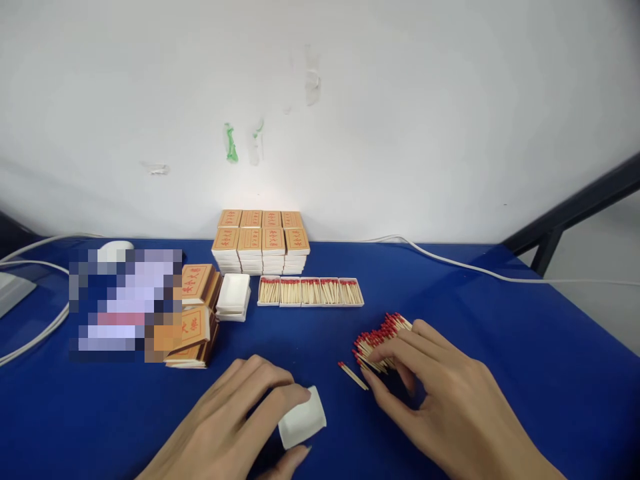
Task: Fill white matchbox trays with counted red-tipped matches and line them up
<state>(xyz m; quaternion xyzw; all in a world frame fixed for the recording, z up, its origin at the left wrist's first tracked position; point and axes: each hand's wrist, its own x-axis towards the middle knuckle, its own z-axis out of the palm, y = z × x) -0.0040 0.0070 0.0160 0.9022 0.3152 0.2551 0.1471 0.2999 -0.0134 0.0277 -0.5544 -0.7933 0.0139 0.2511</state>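
Note:
My left hand (240, 413) has its index finger and thumb at opposite edges of a small white matchbox tray (303, 421), tilted near the front of the table. My right hand (430, 387) is at a pile of red-headed matches (377, 340), thumb and index finger pinched close together on some sticks. How many lie between the fingertips is hidden. A couple of loose matches (353, 375) rest just left of the right thumb. Behind, a row of several trays filled with matches (310, 292) stands side by side.
Stacked orange matchboxes (261, 241) stand against the white wall. White trays (233, 293) are piled beside orange matchbox sleeves (197, 283) on the left. A blurred-out object (135, 300) lies farther left, near a white mouse (116, 253). A white cable (460, 267) crosses the blue table's back right.

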